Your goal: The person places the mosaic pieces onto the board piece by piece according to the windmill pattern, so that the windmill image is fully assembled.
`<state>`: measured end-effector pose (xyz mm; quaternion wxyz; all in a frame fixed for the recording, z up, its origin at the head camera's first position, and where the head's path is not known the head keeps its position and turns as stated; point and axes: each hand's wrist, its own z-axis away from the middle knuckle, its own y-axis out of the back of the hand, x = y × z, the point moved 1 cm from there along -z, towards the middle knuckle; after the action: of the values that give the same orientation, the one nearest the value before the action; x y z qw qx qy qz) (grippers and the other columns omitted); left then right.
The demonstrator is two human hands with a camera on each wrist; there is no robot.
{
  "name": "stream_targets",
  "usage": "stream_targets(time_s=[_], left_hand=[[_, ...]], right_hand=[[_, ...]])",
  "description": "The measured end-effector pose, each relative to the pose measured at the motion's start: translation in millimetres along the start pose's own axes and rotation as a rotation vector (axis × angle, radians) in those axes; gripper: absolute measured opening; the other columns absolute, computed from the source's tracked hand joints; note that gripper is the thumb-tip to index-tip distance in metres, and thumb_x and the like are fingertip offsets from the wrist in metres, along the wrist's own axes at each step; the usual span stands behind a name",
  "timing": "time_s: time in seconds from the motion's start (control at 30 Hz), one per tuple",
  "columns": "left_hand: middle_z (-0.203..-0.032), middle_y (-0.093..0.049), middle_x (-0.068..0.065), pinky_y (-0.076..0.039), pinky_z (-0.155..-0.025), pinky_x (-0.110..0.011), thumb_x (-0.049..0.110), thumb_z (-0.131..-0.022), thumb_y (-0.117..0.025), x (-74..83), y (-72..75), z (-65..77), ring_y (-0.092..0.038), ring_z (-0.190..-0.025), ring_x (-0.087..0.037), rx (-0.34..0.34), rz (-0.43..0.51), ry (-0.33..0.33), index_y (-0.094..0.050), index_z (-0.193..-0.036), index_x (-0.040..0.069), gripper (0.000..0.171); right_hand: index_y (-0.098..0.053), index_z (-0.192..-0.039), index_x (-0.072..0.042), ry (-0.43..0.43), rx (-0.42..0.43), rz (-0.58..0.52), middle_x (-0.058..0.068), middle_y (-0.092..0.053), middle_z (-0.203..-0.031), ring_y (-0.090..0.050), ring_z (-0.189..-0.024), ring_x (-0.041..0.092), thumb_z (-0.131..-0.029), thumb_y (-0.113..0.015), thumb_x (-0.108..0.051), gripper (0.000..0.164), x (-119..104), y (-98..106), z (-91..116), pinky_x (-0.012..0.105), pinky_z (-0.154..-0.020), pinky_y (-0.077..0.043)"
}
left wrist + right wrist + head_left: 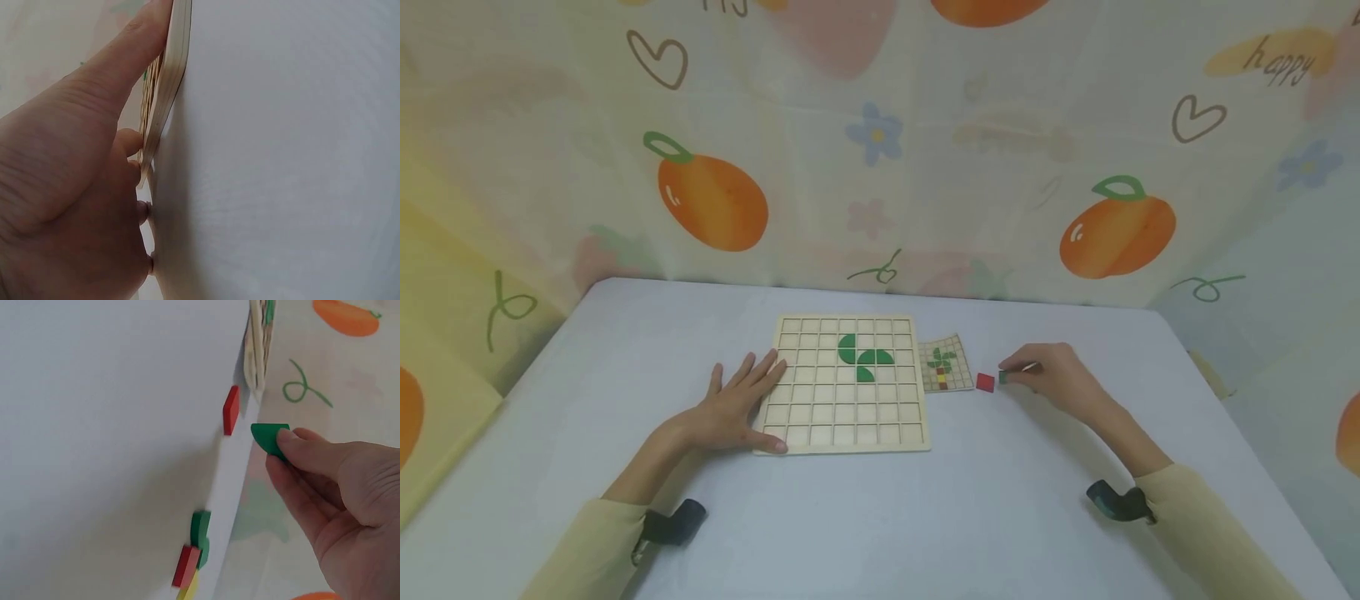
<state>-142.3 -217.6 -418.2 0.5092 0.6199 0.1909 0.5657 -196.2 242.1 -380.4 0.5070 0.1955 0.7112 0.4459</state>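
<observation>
Green piece (267,436) is sitting at the fingertips of the right hand (1056,379), which is pinching it between thumb and fingers by one end, seemingly so most of its outline is staying uncovered. In the right wrist view its tapered end is pointing away from the thumb; the straight edge is running outward from the fingertips, apparently its long axis, though the thumb is hiding a corner. Just left of that hand a red square (985,382) is lying, with a card (958,379) beyond it. The left hand (726,417) is spreading its fingers along the near-side edge of the board (835,452), probably steadying it.
</observation>
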Motion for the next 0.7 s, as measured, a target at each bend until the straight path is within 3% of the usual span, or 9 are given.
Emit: stream_targets(time_s=[0.2,0.43,0.6,0.7], left_hand=[[-0.164,-0.003,-0.016,0.016,-0.107,-0.069,0.062,-0.067,-0.08,-1.1,-0.5,-1.6,0.007,-0.147,-0.045,-0.001,0.007,-0.005,-0.017,-0.157,0.006,0.123],[-0.164,-0.004,-0.016,0.015,-0.107,-0.07,0.062,-0.067,-0.079,0.4,-0.8,-1.5,0.006,-0.147,-0.045,0.0,0.004,-0.007,-0.017,-0.157,0.006,0.123],[-0.164,-0.004,-0.016,0.015,-0.107,-0.069,0.062,-0.068,-0.08,1.7,0.9,-0.1,0.006,-0.147,-0.045,-0.002,0.006,0.0,-0.017,-0.156,0.005,0.123],[-0.164,-0.003,-0.017,0.015,-0.107,-0.069,0.061,-0.068,-0.079,1.5,1.1,0.1,0.006,-0.147,-0.045,-0.006,0.001,0.003,-0.017,-0.156,0.005,0.122]], right_hand=[[-0.076,-0.099,-0.004,0.034,0.006,-0.048,0.003,-0.074,-0.093,-0.068,-0.087,0.02,-0.082,-0.076,-0.001,0.017,-14,-8,-12,0.037,-0.079,-0.058],[-0.076,-0.099,-0.006,-0.009,-0.052,-0.09,0.002,-0.073,-0.093,-0.066,-0.08,0.017,-0.082,-0.077,-0.004,0.016,-35,-21,-22,0.032,-0.074,-0.057],[-0.076,-0.099,-0.006,0.024,-0.098,-0.101,0.001,-0.073,-0.094,-0.064,-0.078,0.015,-0.084,-0.076,-0.005,0.015,-52,-32,-33,0.027,-0.07,-0.055],[-0.076,-0.098,-0.008,0.059,-0.108,-0.107,-0.002,-0.073,-0.094,-0.064,-0.083,0.011,-0.084,-0.076,-0.007,0.014,-60,-40,-41,0.027,-0.075,-0.056]])
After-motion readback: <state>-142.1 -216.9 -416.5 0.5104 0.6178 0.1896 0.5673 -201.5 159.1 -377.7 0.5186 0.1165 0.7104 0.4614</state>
